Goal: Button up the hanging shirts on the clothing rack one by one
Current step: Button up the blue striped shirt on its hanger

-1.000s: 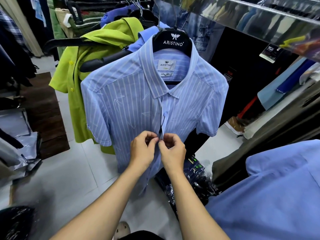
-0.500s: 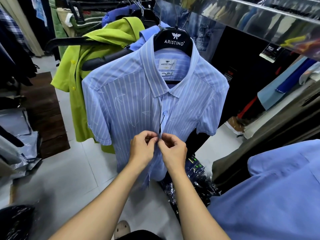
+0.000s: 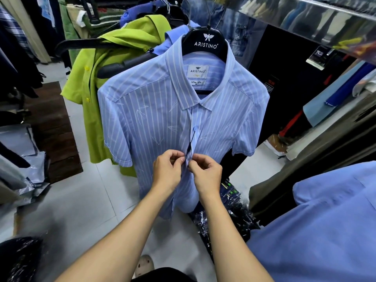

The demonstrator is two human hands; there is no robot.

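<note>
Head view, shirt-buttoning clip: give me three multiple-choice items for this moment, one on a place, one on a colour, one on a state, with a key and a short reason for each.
1. Where does the lime-green shirt hang relative to the striped blue shirt?
A. Behind it, to the left of the picture
B. In front of it
C. Directly below it

2. What colour is the hanger with ARISTINO on it?
A. White
B. Black
C. Red

3. What are the two hands doing?
A. Hanging idle
B. Gripping the hanger
C. Pinching the shirt's front edges together

Key:
1 A: the lime-green shirt shows past the left shoulder of the striped blue shirt.
2 B: the hanger is black with white lettering.
3 C: the left hand and right hand meet at the placket, fingers curled on the fabric.
</note>
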